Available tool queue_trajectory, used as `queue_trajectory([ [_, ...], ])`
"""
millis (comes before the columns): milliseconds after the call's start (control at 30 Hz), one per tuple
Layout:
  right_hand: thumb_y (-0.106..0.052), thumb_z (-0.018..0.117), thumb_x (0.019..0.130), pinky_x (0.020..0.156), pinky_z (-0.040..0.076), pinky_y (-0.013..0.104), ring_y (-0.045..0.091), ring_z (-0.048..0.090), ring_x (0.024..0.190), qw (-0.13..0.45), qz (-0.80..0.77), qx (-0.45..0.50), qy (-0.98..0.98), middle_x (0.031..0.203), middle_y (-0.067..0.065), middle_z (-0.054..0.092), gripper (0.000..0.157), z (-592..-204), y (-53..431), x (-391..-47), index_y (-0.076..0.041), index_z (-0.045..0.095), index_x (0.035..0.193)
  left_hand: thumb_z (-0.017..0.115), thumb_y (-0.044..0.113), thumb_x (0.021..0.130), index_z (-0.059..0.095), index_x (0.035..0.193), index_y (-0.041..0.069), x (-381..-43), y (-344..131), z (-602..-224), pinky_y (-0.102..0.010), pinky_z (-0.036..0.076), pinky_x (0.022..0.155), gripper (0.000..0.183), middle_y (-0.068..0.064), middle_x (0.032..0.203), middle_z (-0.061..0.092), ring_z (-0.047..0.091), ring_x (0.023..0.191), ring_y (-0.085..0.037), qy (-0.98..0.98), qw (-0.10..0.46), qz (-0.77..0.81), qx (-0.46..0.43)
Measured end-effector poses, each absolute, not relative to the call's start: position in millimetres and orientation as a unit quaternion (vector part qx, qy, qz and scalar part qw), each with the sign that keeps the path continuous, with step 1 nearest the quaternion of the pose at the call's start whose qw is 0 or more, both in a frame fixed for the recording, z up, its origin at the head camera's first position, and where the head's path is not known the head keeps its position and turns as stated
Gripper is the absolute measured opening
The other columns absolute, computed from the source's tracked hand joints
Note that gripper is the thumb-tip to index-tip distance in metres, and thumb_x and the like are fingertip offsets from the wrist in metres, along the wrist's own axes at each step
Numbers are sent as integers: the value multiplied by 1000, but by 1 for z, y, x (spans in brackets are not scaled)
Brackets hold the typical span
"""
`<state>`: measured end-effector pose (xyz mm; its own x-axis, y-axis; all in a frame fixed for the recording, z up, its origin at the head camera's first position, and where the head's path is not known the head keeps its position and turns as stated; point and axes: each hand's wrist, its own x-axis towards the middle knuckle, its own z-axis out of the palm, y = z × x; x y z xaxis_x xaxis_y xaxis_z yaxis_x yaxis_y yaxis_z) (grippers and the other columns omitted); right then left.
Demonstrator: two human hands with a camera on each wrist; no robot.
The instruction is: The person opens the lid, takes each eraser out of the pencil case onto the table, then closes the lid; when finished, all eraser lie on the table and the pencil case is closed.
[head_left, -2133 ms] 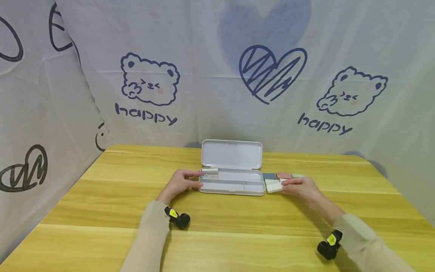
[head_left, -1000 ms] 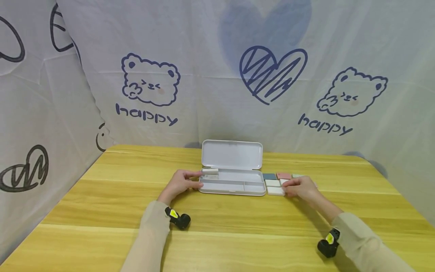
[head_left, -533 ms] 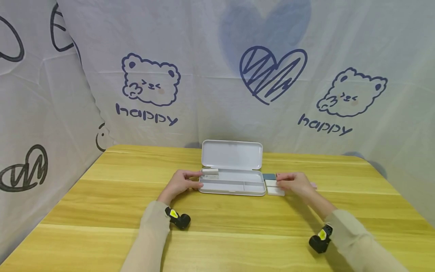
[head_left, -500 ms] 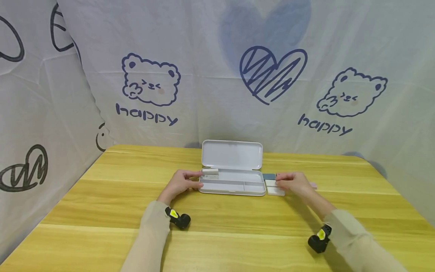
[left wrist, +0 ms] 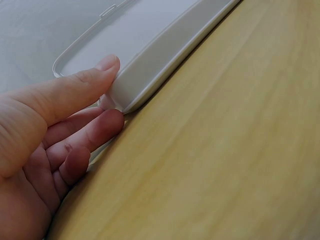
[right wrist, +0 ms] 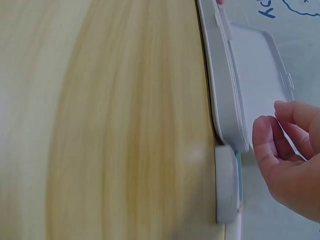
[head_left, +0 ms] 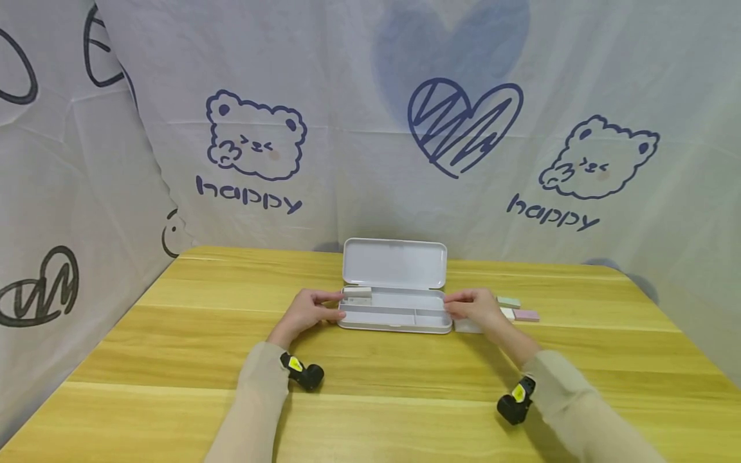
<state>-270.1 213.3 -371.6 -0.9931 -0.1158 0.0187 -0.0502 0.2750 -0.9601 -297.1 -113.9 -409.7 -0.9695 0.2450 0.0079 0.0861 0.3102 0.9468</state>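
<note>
The left hand (head_left: pixel 309 316) grips the left end of a shallow white rectangular case (head_left: pixel 379 317), open on a yellow wood-grain table (head_left: pixel 370 411). The right hand (head_left: pixel 479 310), fingers loosely bent and parted, is at its right end, partly hiding a flat white block (head_left: pixel 467 326); a pale green block (head_left: pixel 509 302) and a mauve block (head_left: pixel 527 316) lie farther right.

Head cam high, facing forward-down over bench (head_left: pixel 370 402) and backdrop (head_left: pixel 359 64). Left wrist cam (head_left: pixel 313 377) close, tilted, at case (head_left: pixel 379 316) left end; right wrist cam (head_left: pixel 512 409) same, right end. All share case.
</note>
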Motion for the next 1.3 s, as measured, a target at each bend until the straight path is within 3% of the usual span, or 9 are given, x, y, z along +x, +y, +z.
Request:
queue_trajectory([
  [367, 4, 60, 80, 61, 50, 24, 7, 59, 62, 44, -621, -63, 780, 72, 1, 63, 26, -376, 182, -278, 22, 54, 98, 72, 5, 73, 58, 113, -5, -284, -115, -393, -23, 40, 51, 43, -23, 115, 55, 47, 54, -12, 803, 79, 579, 115],
  [800, 1, 60, 82, 65, 51, 29, 9, 59, 64, 40, -634, -72, 769, 74, 6, 64, 26, -379, 145, -290, 20, 56, 99, 76, 12, 70, 63, 110, 4, -297, -117, -411, -22, 40, 49, 43, -15, 112, 60, 49, 53, -11, 807, 68, 577, 105],
  [1300, 1, 62, 80, 63, 50, 26, 11, 58, 65, 55, -643, -29, 763, 79, 7, 63, 23, -385, 108, -303, 11, 61, 101, 76, 12, 69, 63, 110, 4, -296, -115, -409, -23, 41, 50, 43, -15, 112, 59, 48, 53, -11, 804, 70, 582, 102],
])
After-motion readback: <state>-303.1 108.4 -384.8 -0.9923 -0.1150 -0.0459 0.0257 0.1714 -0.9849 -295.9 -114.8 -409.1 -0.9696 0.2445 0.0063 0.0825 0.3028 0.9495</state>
